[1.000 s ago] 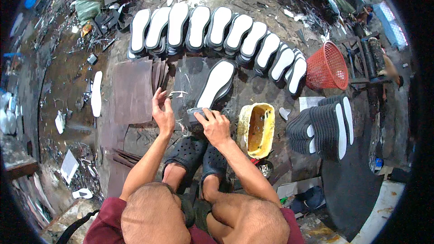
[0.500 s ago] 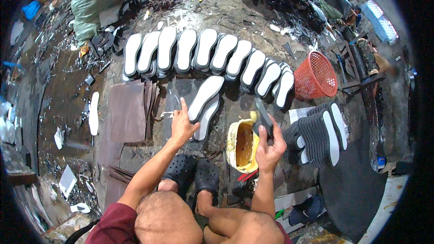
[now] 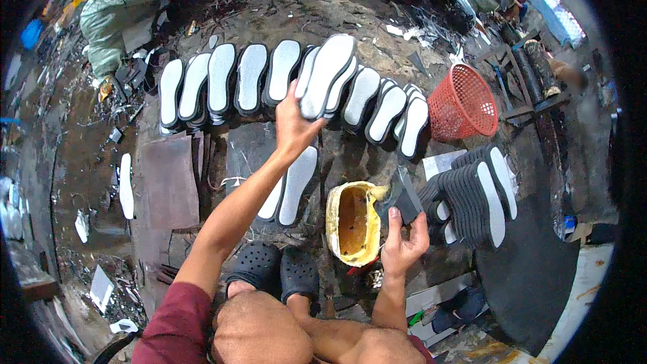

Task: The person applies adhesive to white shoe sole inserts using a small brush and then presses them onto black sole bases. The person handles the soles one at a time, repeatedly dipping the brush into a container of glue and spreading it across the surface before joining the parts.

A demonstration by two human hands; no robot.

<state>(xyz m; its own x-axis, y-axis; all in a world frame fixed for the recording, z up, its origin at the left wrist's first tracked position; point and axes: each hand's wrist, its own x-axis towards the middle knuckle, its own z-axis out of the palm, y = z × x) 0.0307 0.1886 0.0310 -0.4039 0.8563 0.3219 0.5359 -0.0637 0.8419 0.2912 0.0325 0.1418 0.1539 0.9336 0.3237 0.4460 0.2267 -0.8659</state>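
Note:
My left hand (image 3: 296, 128) reaches far forward, its fingers closed on the heel end of a white-topped shoe sole (image 3: 330, 71). That sole hangs over a row of similar soles (image 3: 250, 77), stacked in piles with dark edges. Two more soles, one a pale sole (image 3: 298, 185), lie side by side on a dark board, partly behind my left forearm. My right hand (image 3: 404, 246) pinches a dark grey flat piece (image 3: 404, 197) beside a yellow-smeared tub (image 3: 333, 229). The tub contains a brownish-yellow liquid. A yellowish lump (image 3: 379, 193) touches the dark piece near the tub's rim.
A red perforated basket (image 3: 465, 104) stands at the row's right end. Bundled striped dark soles (image 3: 465, 205) lie right of my right hand. Brown sheets (image 3: 170, 182) are stacked at left. Scraps litter the floor; a green sack (image 3: 111, 30) lies far left.
My left hand has gone from pointing beside the soles on the board to gripping a sole over the row. My right hand still holds the dark piece beside the tub. The view has shifted slightly.

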